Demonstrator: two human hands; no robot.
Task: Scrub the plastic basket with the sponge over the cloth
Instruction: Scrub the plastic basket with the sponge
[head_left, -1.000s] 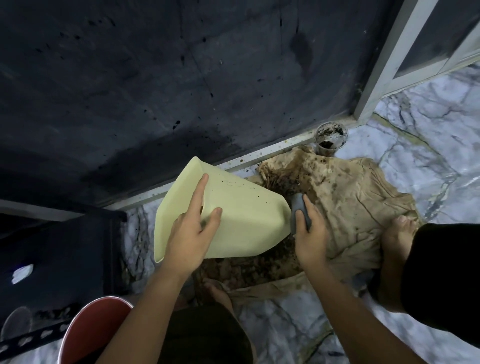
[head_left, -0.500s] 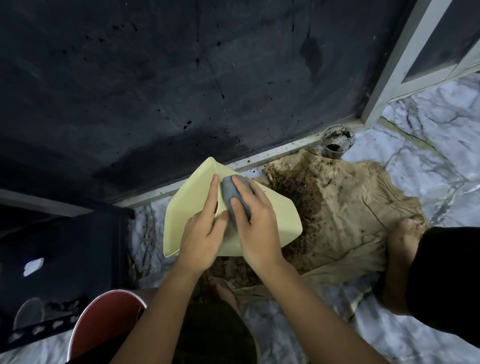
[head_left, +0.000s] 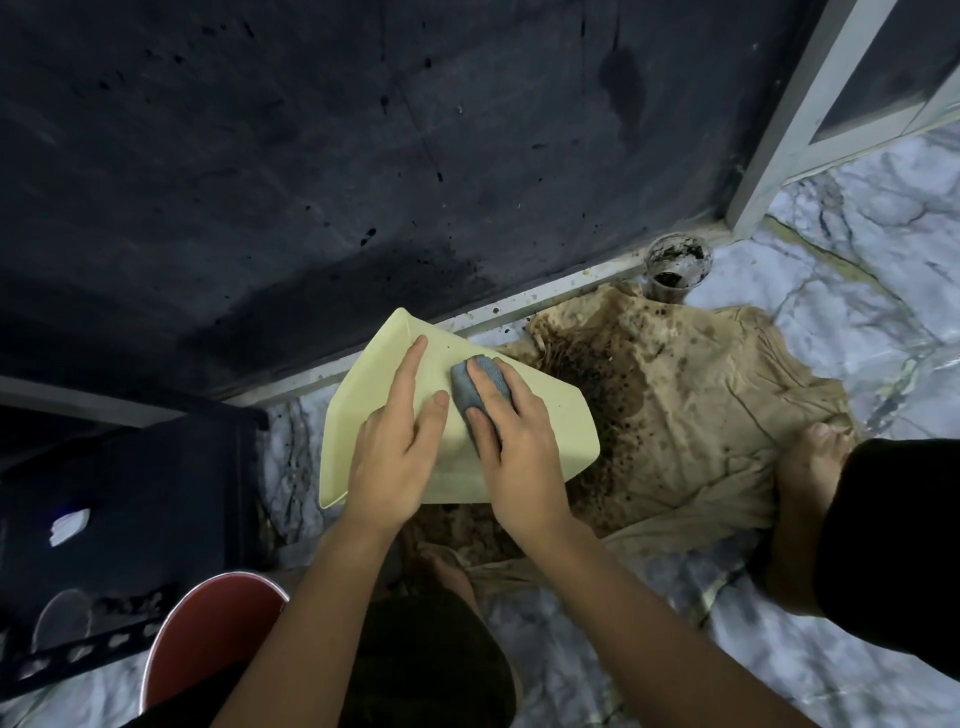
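A pale yellow plastic basket (head_left: 550, 421) lies on its side, held above the left edge of a tan cloth (head_left: 696, 415) stained with dark dirt. My left hand (head_left: 395, 447) grips the basket's outer wall, index finger stretched toward the rim. My right hand (head_left: 519, 441) presses a grey-blue sponge (head_left: 470, 389) flat against the same wall, right beside my left thumb. The basket's opening faces left and away, so its inside is hidden.
A dirty clear cup (head_left: 675, 267) stands by the white door track (head_left: 519, 301) beyond the cloth. A dark crate (head_left: 130, 493) sits left, a red bowl (head_left: 208, 629) near left. My bare feet (head_left: 810, 467) rest on the cloth and marble floor (head_left: 857, 249).
A second ago my right hand held the sponge at the basket's right end; it swept left onto the wall beside my left hand and has since slid slightly lower.
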